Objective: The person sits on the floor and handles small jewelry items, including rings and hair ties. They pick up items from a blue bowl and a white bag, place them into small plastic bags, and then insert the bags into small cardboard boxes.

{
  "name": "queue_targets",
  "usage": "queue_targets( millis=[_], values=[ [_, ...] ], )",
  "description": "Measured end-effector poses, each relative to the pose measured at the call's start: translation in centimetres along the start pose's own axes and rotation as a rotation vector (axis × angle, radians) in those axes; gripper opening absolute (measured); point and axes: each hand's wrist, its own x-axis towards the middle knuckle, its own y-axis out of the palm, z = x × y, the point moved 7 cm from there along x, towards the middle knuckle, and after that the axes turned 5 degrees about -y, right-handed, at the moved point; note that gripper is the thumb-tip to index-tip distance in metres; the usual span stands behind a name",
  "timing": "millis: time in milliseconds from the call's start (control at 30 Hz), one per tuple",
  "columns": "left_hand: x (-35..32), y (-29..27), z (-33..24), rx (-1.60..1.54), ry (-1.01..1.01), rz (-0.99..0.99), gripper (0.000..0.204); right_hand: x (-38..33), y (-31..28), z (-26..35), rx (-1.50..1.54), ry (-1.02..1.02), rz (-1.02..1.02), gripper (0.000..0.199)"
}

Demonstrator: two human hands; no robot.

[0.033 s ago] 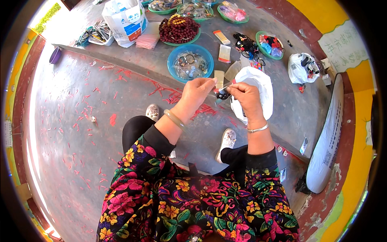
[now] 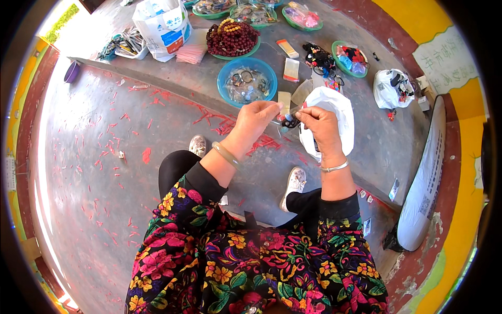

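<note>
She is sitting with both hands raised in front of her, close together above the grey concrete floor (image 2: 130, 157). The left hand (image 2: 253, 121) is pinching the edge of a small clear plastic sleeve (image 2: 285, 114) between thumb and fingertips, and the right hand (image 2: 320, 124) is gripping the sleeve's other side, so the two hands are nearly meeting over it. A small dark piece (image 2: 289, 123) is hanging just under the sleeve between the hands; what it is, I cannot tell. A white plastic bag (image 2: 340, 112) is lying just behind the right hand, close to the front edge of the raised concrete step (image 2: 172, 78).

Up on the step, a blue bowl (image 2: 230, 73) is holding clear packets and dark rings, directly beyond the left hand. A green plate of dark red beads (image 2: 232, 37) is sitting farther back, with a pink folded cloth (image 2: 191, 53) beside it and a white printed sack (image 2: 162, 23) near the step's far left end. Toward the right end, a green dish (image 2: 351, 57) with coloured bits and another white bag (image 2: 392, 86) are resting well apart from her hands.
</note>
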Motion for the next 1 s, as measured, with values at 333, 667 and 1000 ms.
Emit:
queue_targets(
  millis=[333, 667, 1000],
  values=[
    [-0.9, 2.0, 0.3, -0.019, -0.089, 0.287, 0.017, -0.1, 1.0, -0.7, 0.071, 0.053, 0.149, 0.012],
    [-0.8, 1.5, 1.4, -0.132, -0.196, 0.237, 0.013, -0.4, 1.6, 1.2, -0.156, -0.118, 0.15, 0.01],
    [-0.9, 1.6, 1.5, -0.24, -0.208, 0.292, 0.011, -0.5, 1.9, 2.3, -0.232, -0.205, 0.163, 0.01]
  ],
)
